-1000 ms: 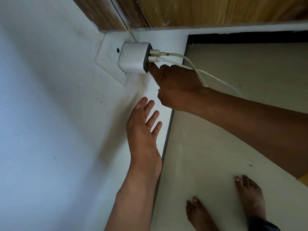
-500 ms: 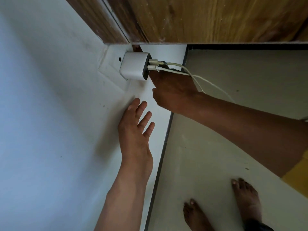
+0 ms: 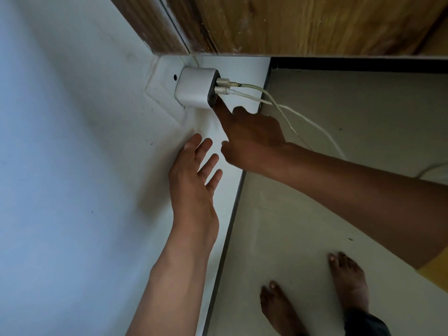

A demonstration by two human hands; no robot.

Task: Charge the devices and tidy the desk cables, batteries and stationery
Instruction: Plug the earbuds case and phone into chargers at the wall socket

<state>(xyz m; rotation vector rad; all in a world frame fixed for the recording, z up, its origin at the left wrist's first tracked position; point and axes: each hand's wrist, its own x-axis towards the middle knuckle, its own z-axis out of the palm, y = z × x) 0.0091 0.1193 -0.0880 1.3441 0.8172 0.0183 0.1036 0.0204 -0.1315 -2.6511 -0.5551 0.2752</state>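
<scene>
Since half a second ago, right hand point(image 3: 252, 137) has drawn back, its index fingertip now touching the charger point(image 3: 196, 87). Its other fingers curl, holding nothing; left hand point(image 3: 194, 175) lies spread against the wall point(image 3: 72, 166).

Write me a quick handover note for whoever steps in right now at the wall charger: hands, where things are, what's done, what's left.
Left hand: open, fingers spread, against the wall below the charger, holding nothing.
Right hand: index finger extended, tip touching the lower edge of the charger's dark port face; other fingers curled, holding nothing.
White charger: plugged into the wall plate under the wooden desk edge.
Done: two white cables are seated in the charger's ports and trail right across the floor.
Left: the devices at the cable ends are out of view, so check them; the desk tidying cannot be judged from here.
</scene>
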